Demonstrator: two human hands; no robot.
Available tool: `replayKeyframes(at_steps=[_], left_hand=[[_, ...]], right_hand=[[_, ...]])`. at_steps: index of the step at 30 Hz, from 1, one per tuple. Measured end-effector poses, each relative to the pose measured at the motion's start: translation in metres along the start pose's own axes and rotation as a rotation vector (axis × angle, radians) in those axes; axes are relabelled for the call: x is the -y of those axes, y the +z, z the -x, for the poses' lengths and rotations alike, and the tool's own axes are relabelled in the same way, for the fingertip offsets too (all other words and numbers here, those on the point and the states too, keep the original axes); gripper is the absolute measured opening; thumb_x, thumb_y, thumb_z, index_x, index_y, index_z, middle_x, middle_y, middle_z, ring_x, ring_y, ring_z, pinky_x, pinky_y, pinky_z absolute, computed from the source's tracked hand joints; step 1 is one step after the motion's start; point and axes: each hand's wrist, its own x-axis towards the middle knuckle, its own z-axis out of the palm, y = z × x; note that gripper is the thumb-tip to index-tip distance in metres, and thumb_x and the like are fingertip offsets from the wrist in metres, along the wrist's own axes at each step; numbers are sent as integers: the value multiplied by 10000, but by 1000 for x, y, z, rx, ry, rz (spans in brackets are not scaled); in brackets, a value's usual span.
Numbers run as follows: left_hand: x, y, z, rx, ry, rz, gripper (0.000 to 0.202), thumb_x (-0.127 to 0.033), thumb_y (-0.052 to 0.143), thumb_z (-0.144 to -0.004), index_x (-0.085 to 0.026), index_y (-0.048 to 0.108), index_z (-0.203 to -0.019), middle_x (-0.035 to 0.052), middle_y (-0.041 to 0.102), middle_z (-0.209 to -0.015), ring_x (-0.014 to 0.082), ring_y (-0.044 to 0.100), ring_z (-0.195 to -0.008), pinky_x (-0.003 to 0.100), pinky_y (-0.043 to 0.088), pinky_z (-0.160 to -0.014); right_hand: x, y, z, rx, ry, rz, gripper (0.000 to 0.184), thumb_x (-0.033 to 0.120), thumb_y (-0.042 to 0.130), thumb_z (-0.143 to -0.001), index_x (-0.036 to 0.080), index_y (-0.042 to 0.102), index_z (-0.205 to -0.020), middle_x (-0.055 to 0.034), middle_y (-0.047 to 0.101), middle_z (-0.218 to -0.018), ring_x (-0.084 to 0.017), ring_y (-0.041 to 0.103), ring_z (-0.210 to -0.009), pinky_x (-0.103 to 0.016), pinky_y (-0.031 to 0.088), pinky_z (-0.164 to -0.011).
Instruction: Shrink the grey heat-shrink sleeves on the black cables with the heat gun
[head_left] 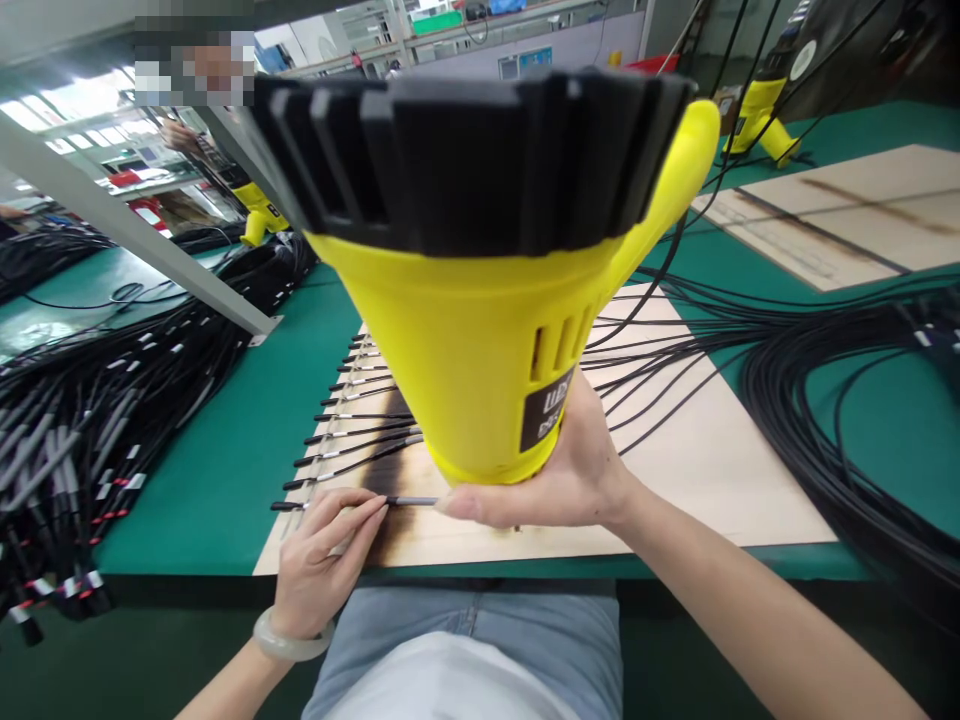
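A yellow heat gun with a ribbed black end cap fills the middle of the view, standing upright over the board. My right hand is wrapped round its lower part, thumb across the front; the other fingers and the nozzle are hidden. To its left, my left hand pinches a thin black cable near a grey sleeve. The sleeve's right end passes behind my right thumb. Several black cables with white bands lie side by side on the scorched wooden board, beyond my left hand.
Bundled cables with grey sleeves cover the left of the green table; coiled black cable lies right. A metal post slants at left. Another scorched board and heat gun are back right. A co-worker's hand is back left.
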Motion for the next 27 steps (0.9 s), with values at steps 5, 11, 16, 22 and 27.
replayKeyframes(at_steps=[5,11,16,22,27], left_hand=[[2,2,2,4,-16,13,145,-118,595,-806,-213,668,-888,39,633,-858,169,599,-803,289,484,-711],[6,0,2,5,-27,25,180,-109,609,-798,-209,671,-934,35,637,-849,165,604,-788,290,480,-714],[9,0,2,7,-25,22,206,-95,609,-796,-209,667,-958,37,632,-869,161,603,-801,292,475,-727],[12,0,4,20,-32,32,230,-91,601,-802,-217,659,-985,41,627,-888,167,599,-824,298,475,-741],[11,0,4,26,-34,25,242,-74,597,-801,-218,654,-987,44,622,-887,167,594,-830,298,476,-742]], right_hand=[[-5,3,-4,-132,-19,-191,657,451,813,-539,307,429,-1053,19,651,-953,-252,612,-1014,-430,508,-920],[-16,-1,-24,-261,-42,-265,674,416,804,-563,265,367,-1054,-29,623,-1010,-230,630,-968,-390,521,-889],[-21,0,-25,-352,-47,-186,753,410,847,-485,245,375,-1049,-50,620,-1012,-264,619,-986,-416,509,-903],[-21,5,-27,-303,-63,-286,666,370,809,-566,286,354,-1045,-10,618,-1022,-221,634,-947,-412,533,-881],[-23,8,-28,-341,-62,-209,713,400,829,-519,270,367,-1046,-26,607,-1012,-233,620,-970,-417,517,-914]])
